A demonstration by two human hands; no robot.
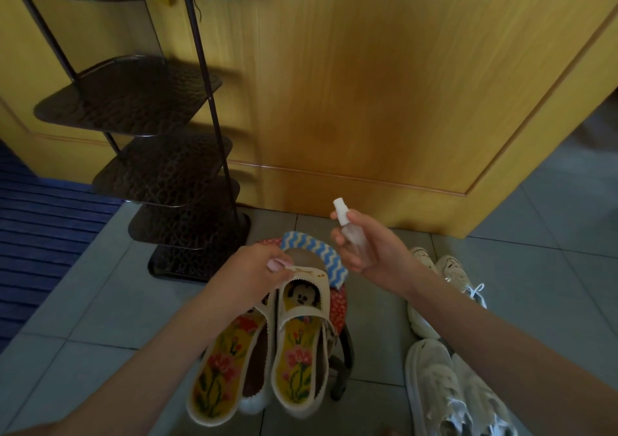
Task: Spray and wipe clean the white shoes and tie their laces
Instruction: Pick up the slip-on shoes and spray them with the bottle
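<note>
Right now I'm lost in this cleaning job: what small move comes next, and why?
Probably tip the spray bottle toward the white strap shoes and press: the right hand holds it nozzle-up, and the left hand pinches one shoe's front edge.

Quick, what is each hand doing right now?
Left hand: closed, pinching the far end of the cream shoes.
Right hand: closed around a small clear spray bottle, nozzle up.

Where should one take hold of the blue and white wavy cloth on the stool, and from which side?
Probably pinch the cloth at its right end, from the right and above: that end lies bare on the stool, while the cream shoes and the left hand crowd its other end.
</note>
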